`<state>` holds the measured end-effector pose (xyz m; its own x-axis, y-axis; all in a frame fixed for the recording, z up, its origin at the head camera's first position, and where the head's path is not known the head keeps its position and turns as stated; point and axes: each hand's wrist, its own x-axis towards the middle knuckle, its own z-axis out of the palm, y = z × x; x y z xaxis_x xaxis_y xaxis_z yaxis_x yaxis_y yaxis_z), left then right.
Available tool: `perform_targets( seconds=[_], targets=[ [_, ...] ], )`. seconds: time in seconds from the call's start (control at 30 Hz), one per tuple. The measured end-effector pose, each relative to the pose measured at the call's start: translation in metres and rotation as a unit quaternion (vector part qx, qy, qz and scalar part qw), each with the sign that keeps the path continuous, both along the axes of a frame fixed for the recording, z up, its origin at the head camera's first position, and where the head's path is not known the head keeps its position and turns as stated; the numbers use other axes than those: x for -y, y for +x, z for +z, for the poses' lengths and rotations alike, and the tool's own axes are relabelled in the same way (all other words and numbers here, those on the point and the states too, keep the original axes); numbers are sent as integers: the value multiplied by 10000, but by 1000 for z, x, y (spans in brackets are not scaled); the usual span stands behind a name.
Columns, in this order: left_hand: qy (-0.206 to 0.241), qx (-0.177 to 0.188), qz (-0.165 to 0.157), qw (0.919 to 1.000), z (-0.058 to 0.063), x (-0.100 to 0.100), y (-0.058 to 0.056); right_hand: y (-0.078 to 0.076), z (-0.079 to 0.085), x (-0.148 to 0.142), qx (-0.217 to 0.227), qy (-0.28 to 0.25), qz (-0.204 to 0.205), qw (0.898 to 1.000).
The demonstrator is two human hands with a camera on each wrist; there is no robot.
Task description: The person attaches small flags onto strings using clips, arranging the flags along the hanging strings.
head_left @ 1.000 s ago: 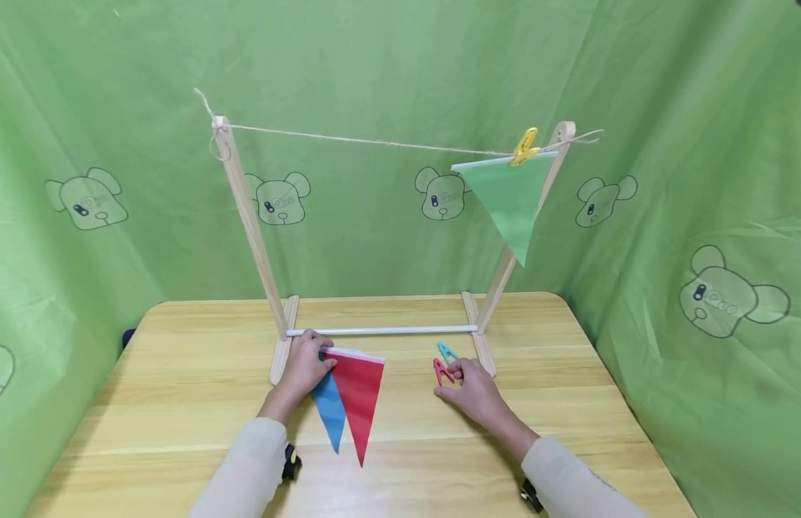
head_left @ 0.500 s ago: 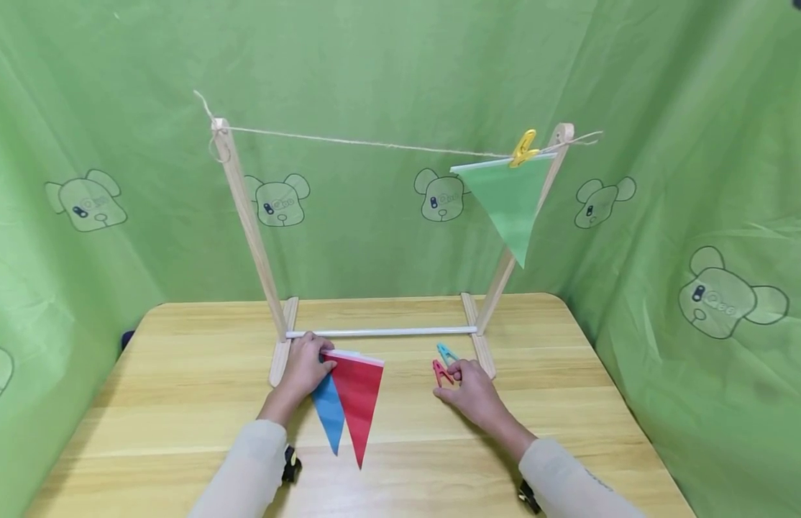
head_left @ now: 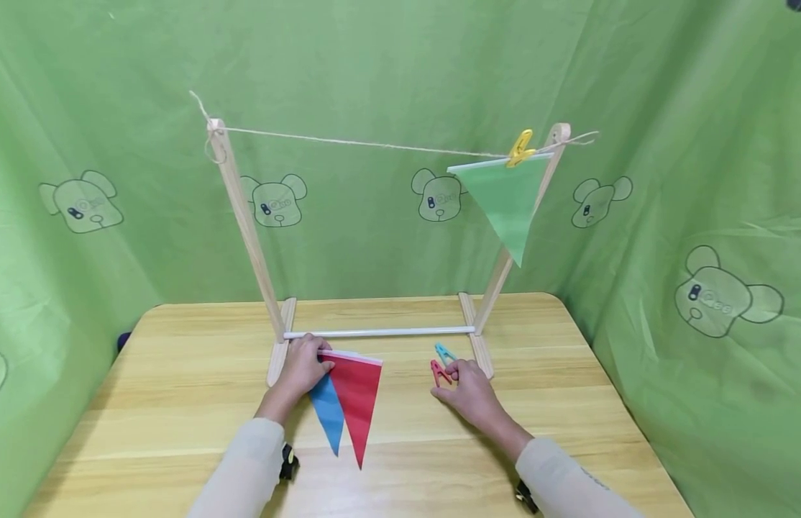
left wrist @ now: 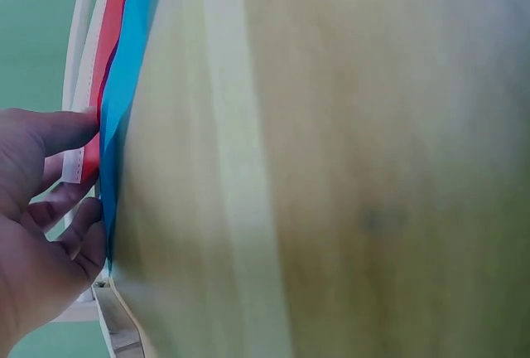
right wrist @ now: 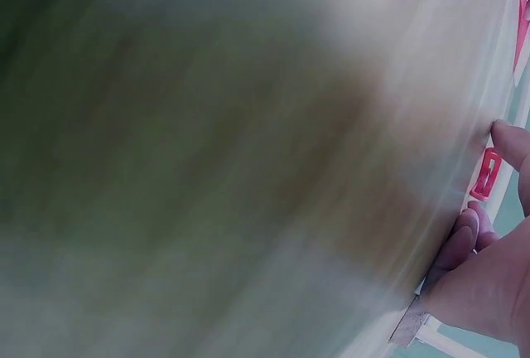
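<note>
red flag (head_left: 357, 403) pinched in left hand (head_left: 303, 365), right hand (head_left: 473, 392) spread, wooden table (head_left: 154, 403), green drapes (head_left: 362, 72)

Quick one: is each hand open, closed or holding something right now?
Left hand: closed, holding the red flag and blue flag.
Right hand: at the red clip; whether it grips cannot be told.

Green sheeting (head_left: 374, 65) hangs behind and on both sides, kinda wrinkly, dotted with round-eared cartoon heads (head_left: 712, 302). The desk (head_left: 174, 403) is light woodgrain with rounded far corners, and some dark thing (head_left: 123, 340) peeks past its left edge, can't tell what.
</note>
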<state>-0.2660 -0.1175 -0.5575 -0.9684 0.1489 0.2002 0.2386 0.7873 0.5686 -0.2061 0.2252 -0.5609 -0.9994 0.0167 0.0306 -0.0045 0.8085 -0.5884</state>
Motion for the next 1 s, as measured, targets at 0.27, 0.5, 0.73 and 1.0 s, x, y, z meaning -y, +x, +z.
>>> perform_targets(
  seconds=[0.27, 0.5, 0.73, 1.0],
  targets=[
    [104, 293, -47, 9995, 1, 0, -1, 0, -2, 2, -178, 96, 37, 9998],
    [164, 397, -82, 9990, 0, 0, -2, 1, -1, 3, -327, 193, 151, 9992],
    [227, 553, -64, 9982, 1, -1, -2, 0, -1, 2, -413, 180, 135, 9989],
    [266, 587, -82, 9979, 1, -1, -1, 0, -2, 1, -461, 197, 140, 9986]
  ],
)
